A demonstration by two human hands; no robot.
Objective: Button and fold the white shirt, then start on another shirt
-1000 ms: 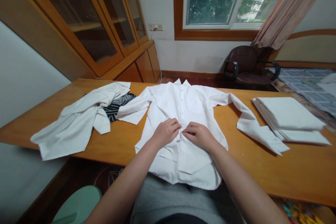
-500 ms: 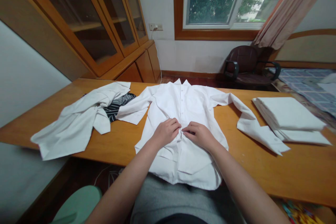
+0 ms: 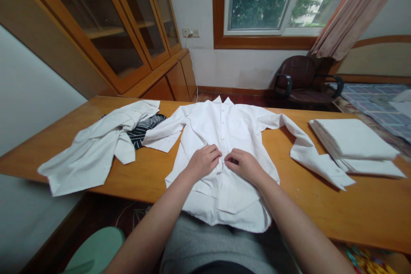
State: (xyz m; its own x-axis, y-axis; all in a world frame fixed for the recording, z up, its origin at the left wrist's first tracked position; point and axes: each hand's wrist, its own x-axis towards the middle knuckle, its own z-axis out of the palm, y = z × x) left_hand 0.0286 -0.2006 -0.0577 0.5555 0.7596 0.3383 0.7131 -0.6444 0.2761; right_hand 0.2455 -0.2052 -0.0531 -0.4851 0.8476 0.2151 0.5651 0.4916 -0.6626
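A white button-up shirt point(image 3: 224, 128) lies front up on the wooden table point(image 3: 321, 205), collar away from me, hem hanging over the near edge. My left hand point(image 3: 204, 162) and my right hand point(image 3: 244, 165) meet at the middle of its button placket. Both have their fingers curled and pinch the placket fabric from either side. Its right sleeve point(image 3: 313, 154) stretches out across the table toward the folded pile.
A crumpled white shirt point(image 3: 93, 150) lies at the left over a dark striped garment point(image 3: 144, 128). A stack of folded white shirts point(image 3: 353, 145) sits at the right. Behind the table are a wooden cabinet point(image 3: 135, 38), a dark armchair point(image 3: 302, 79) and a window.
Almost nothing differs. My right hand's fingers have shifted very slightly at the placket; the shirt and my left hand stay where they were.
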